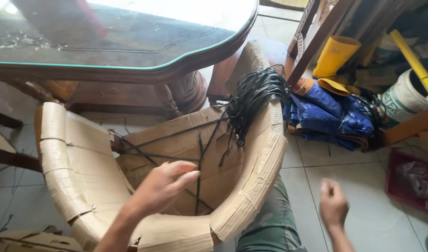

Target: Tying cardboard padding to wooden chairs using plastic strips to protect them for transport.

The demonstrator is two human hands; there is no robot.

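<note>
I take the cardboard-wrapped chair (176,177) as my landmark; it stands on the tiled floor (363,186) directly in front of me, its curved arms and back bound in brown cardboard. My left hand (165,184) sits over the middle of the chair's seat, fingers extended and loosely spread, palm turned down; it touches or hovers just above the thin black straps (200,154) that cross the seat, and I cannot tell whether it has hold of any strand. A thick bundle of the same black straps (253,98) hangs over the chair's far right arm, its ends trailing down toward the seat. My right hand (333,203) is off the chair's right side, above the floor, curled into a loose fist; the frame is blurred there and I cannot tell if it grips anything. My knee in camouflage trousers (272,219) presses against the chair's near right edge. Beyond the chair stands a dark wooden table with a glass tabletop (130,32). To the chair's right lie a folded blue tarpaulin (330,112), a yellow boot (335,53) and a red basket (410,179).
</note>
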